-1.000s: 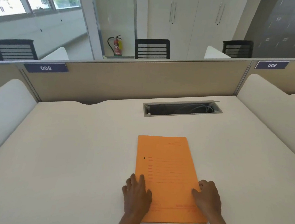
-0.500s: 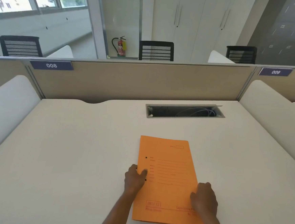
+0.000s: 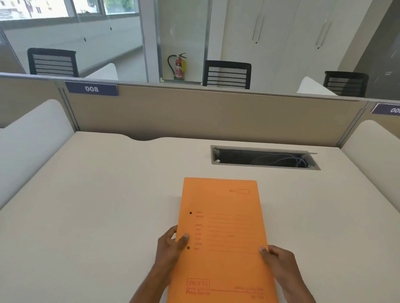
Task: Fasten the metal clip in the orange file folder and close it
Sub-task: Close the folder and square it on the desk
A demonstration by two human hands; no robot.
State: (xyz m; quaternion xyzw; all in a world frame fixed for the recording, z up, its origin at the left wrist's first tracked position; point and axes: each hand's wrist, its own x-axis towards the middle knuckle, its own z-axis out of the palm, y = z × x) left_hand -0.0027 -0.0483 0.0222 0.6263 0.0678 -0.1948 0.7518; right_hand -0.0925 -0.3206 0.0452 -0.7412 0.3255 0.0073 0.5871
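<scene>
both hands shift from pressing flat to gripping: left hand (image 3: pixel 171 243) pinches the folder (image 3: pixel 225 244) at its spine edge, right hand (image 3: pixel 278 265) holds the opposite edge. the folder is closed, so opening looks next.

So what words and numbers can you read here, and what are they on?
"008": blue tag on the partition.
"009", looks mirrored: blue tag at right.
Orange file folder: red print and boxed stamp, too blurred.
Fire extinguisher label: too small.
</scene>
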